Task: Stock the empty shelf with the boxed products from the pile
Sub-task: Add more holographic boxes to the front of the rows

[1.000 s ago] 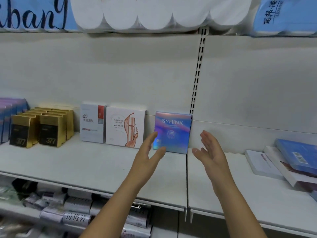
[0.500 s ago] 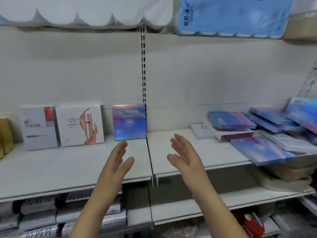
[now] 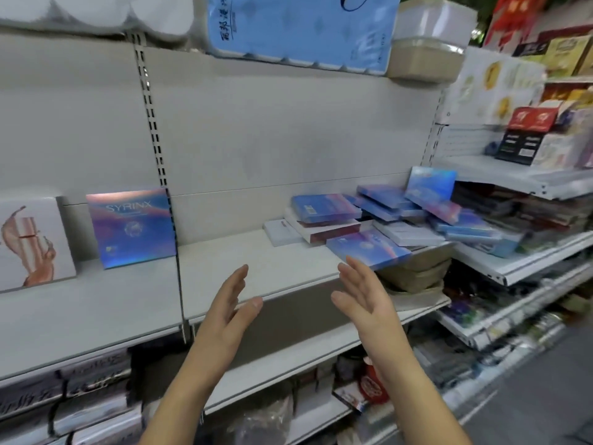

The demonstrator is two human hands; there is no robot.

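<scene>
Head view: one blue box [image 3: 131, 228] stands on the shelf [image 3: 256, 271]; the pile [image 3: 401, 216] waits; left hand [image 3: 229, 303] and right hand [image 3: 362, 293] are released, empty.

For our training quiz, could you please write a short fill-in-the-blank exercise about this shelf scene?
1. The upright holographic box bears the word ____.
2. The left hand and the right hand each hold ____.
3. The pile of flat boxes lies to the ____ of both hands.
Missing words: SYRINX; nothing; right.
</scene>
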